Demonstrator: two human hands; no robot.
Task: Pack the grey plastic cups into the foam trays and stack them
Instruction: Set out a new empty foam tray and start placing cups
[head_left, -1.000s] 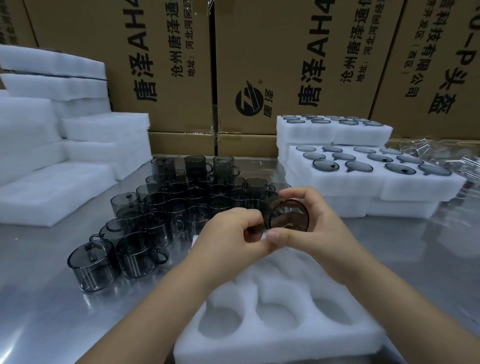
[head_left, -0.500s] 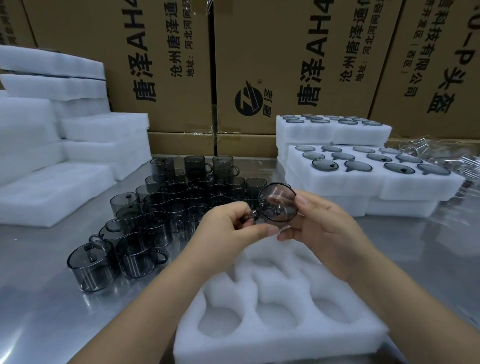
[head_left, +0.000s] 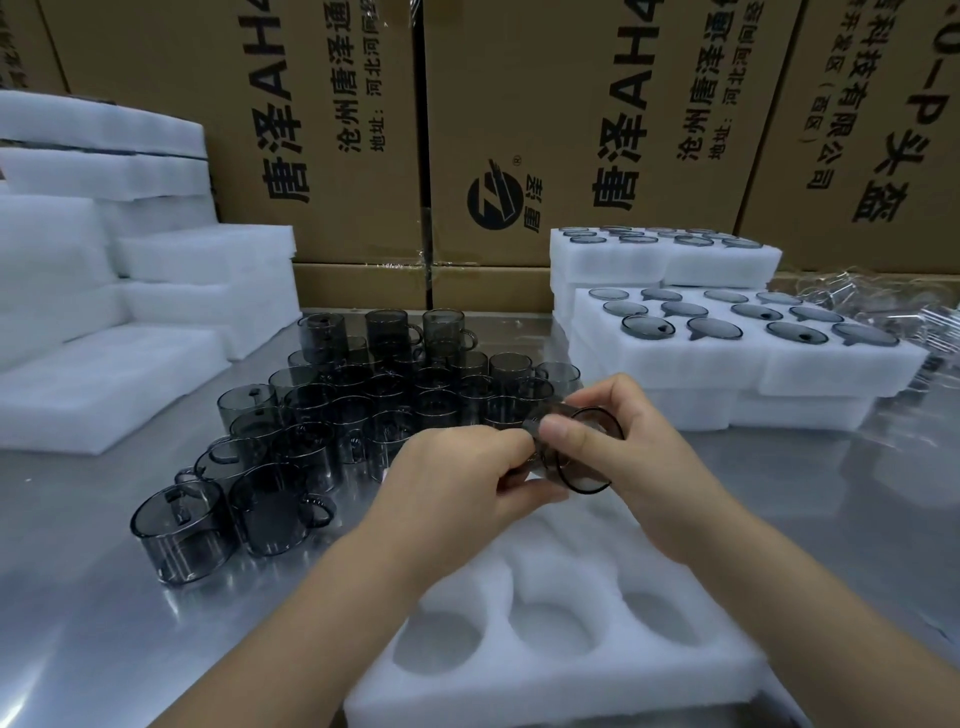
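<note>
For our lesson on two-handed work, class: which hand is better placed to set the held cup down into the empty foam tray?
Probably right: the right hand wraps round the cup above the foam tray, while the left hand only pinches one side.

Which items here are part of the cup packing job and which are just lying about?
In the job: grey cup, held by left hand and right hand; empty foam tray below it; loose grey cups; filled foam trays stacked on the right; spare foam pieces on the left.
Lying about: cardboard boxes; clear plastic heap at far right.
</note>
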